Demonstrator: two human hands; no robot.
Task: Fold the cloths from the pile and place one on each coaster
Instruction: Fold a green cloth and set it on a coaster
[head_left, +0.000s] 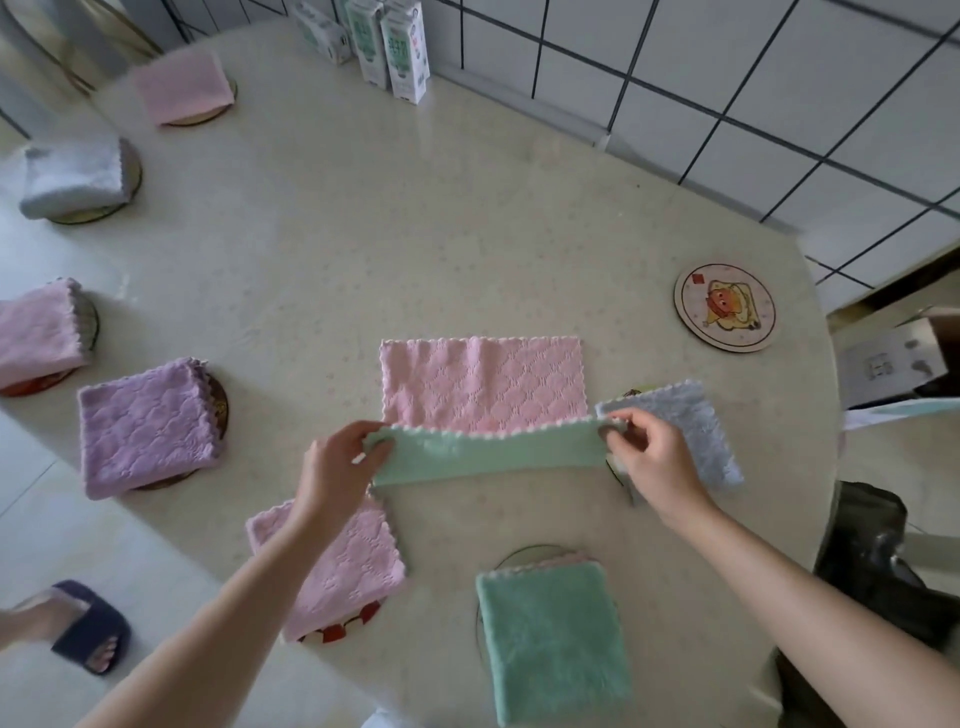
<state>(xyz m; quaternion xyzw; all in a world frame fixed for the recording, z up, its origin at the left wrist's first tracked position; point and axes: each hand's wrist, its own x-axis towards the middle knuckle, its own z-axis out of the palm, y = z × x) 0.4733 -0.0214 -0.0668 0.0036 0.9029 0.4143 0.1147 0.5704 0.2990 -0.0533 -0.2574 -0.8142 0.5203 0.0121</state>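
Observation:
A pink and green cloth (483, 384) lies spread at the table's middle, its near edge turned up so the green underside (488, 454) shows. My left hand (337, 467) pinches that edge's left corner and my right hand (649, 457) pinches its right corner. One round coaster (724, 307) with a cartoon print lies bare at the right. Folded cloths sit on the other coasters: pink (182, 88), grey (72, 179), pink (39, 332), purple (145, 426), pink (337, 566), green (550, 639) and pale blue (691, 431).
Three cartons (387, 44) stand at the table's far edge by the tiled wall (727, 78). A cardboard box (893, 358) and a dark bag (878, 561) are off the table's right side. A foot in a dark slipper (88, 629) is on the floor at lower left.

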